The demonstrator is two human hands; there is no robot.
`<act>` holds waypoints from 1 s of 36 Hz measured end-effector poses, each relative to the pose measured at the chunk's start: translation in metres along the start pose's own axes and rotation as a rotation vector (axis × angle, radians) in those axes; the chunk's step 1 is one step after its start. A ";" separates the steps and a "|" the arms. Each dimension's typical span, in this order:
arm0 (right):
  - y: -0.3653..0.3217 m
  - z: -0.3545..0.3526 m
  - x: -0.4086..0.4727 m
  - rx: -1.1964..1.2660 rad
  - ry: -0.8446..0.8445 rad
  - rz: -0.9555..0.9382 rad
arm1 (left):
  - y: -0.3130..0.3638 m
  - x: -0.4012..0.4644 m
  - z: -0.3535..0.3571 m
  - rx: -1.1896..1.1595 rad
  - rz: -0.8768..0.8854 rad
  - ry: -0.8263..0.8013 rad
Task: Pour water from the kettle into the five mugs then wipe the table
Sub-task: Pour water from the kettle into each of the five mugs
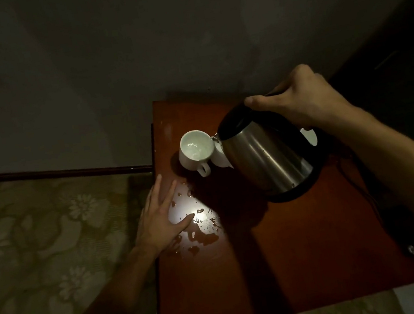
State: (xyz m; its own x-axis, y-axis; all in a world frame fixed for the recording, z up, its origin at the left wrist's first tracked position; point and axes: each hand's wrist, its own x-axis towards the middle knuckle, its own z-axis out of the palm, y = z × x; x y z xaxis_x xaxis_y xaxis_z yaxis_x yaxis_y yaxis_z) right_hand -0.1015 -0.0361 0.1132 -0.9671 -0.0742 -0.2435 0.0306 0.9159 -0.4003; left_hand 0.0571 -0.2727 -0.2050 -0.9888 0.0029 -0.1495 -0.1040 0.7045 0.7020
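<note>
kettle (267, 153) hides most mugs (220, 157)

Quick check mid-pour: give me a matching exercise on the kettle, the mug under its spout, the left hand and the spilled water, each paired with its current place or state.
Things:
1. kettle
2. mug
3. left hand
4. spilled water

States:
A. flat on the table's left edge, fingers spread
B. tilted, held by the right hand
C. upright, white, at the spout
D. scattered drops and puddles on the table

Pairs: 1-B, 2-C, 3-A, 4-D

Kettle (267, 153) right of mug (195, 149)
</note>
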 end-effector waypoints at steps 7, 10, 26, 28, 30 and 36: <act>-0.001 -0.001 -0.004 0.003 0.017 -0.010 | 0.000 0.000 0.000 0.008 0.005 -0.006; -0.001 -0.001 -0.004 -0.005 0.014 -0.006 | 0.001 0.000 -0.001 0.014 -0.006 -0.013; 0.003 0.000 -0.004 0.009 0.005 0.027 | 0.003 -0.001 -0.003 0.017 0.001 -0.016; 0.004 0.000 -0.003 0.011 -0.002 0.030 | 0.002 0.000 -0.003 0.024 0.000 -0.018; 0.005 0.000 -0.001 0.016 0.002 0.040 | 0.002 0.000 -0.002 0.029 0.001 -0.018; 0.004 0.000 0.002 0.000 0.004 0.042 | 0.000 0.000 -0.001 0.013 0.018 0.002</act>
State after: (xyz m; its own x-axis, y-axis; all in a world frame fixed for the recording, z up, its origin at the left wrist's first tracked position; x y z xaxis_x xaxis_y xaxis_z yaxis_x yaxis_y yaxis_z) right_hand -0.1037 -0.0327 0.1113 -0.9658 -0.0342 -0.2570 0.0712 0.9183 -0.3894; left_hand 0.0572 -0.2733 -0.2038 -0.9907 0.0137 -0.1356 -0.0853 0.7136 0.6953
